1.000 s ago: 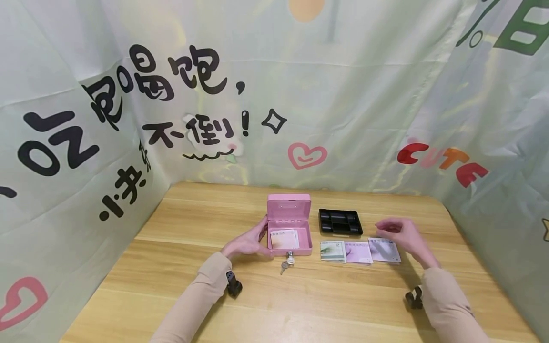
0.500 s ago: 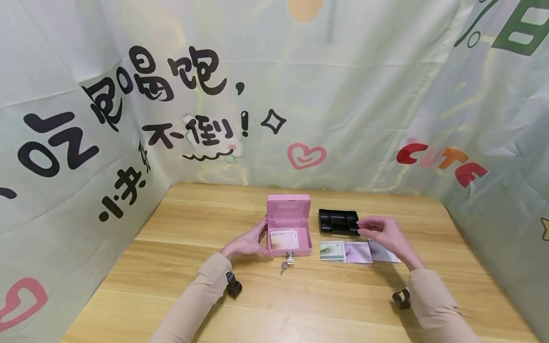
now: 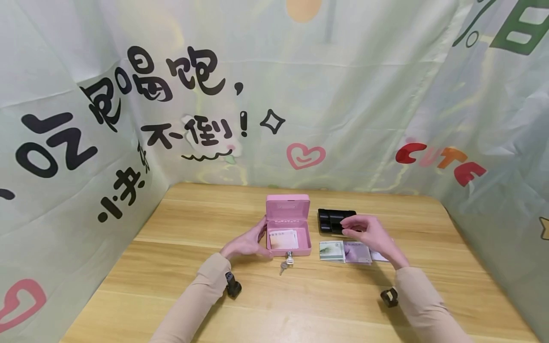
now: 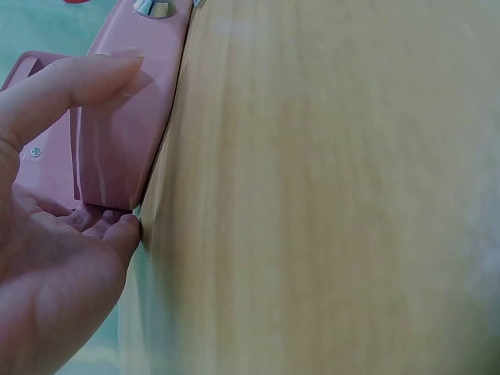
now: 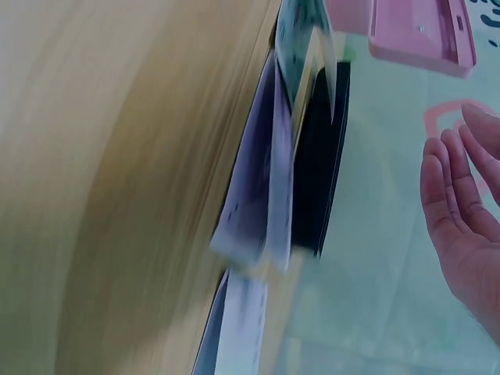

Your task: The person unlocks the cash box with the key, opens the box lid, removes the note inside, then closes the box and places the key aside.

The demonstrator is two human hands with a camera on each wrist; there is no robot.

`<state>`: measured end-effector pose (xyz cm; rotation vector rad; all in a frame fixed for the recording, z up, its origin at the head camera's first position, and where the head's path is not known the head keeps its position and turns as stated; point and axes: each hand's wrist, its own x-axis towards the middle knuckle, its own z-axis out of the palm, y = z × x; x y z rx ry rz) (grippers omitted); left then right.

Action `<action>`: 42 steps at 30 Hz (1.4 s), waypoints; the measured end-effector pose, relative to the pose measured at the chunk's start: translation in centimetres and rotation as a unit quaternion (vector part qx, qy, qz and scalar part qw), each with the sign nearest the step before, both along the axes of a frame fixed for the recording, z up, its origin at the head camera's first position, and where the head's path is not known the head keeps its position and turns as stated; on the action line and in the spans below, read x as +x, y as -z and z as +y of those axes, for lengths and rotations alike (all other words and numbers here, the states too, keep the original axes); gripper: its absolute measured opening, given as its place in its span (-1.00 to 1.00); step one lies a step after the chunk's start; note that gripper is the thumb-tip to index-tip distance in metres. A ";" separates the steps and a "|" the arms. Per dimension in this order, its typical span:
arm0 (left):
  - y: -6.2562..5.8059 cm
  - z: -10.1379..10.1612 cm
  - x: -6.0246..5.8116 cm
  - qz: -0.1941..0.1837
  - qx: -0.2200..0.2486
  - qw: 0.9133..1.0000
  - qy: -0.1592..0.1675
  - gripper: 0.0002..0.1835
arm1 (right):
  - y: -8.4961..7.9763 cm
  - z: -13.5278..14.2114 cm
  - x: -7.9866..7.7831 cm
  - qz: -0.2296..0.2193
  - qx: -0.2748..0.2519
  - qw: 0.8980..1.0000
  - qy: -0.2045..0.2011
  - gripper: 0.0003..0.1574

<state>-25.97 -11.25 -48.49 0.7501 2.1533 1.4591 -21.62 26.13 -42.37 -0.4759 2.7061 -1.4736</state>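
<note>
A pink cash box stands on the table with its lid raised and paper notes lying inside. My left hand grips its left front corner. In the left wrist view the thumb presses the front wall and the fingers sit at the side. My right hand, fingers loosely bent and holding nothing, hovers in front of the black compartment tray. Below it lie folded play banknotes in a row: a green one, a purple one and a pale violet one, partly hidden.
A small key hangs at the silver lock on the box's front. The wooden table ends against a printed cloth at the back and sides.
My right hand has moved left from beyond the pale violet note to the black tray, now covering part of it. My left hand and the cash box have stayed in place.
</note>
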 end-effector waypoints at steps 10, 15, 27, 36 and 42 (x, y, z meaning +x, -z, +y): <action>0.1 0.0 0.0 0.006 -0.005 1.000 0.003 0.44 | 0.1 -2.4 -0.5 0.006 -0.011 1.000 -0.023 -0.61; 0.1 -0.1 0.0 0.008 0.001 1.000 0.006 0.44 | 0.2 -3.4 -0.8 0.002 -0.023 0.999 -0.044 -0.61; 0.2 0.0 -0.1 0.005 0.025 0.999 0.021 0.41 | 1.0 -5.9 -1.9 0.011 -0.013 0.997 -0.076 -0.68; 0.2 0.0 -0.1 -0.001 0.025 0.999 0.022 0.42 | 1.3 -8.2 -2.4 0.008 -0.010 0.995 -0.096 -0.67; 0.1 0.0 -0.1 0.002 0.022 1.000 0.018 0.42 | 1.5 -9.3 -2.8 -0.005 -0.007 0.995 -0.096 -0.66</action>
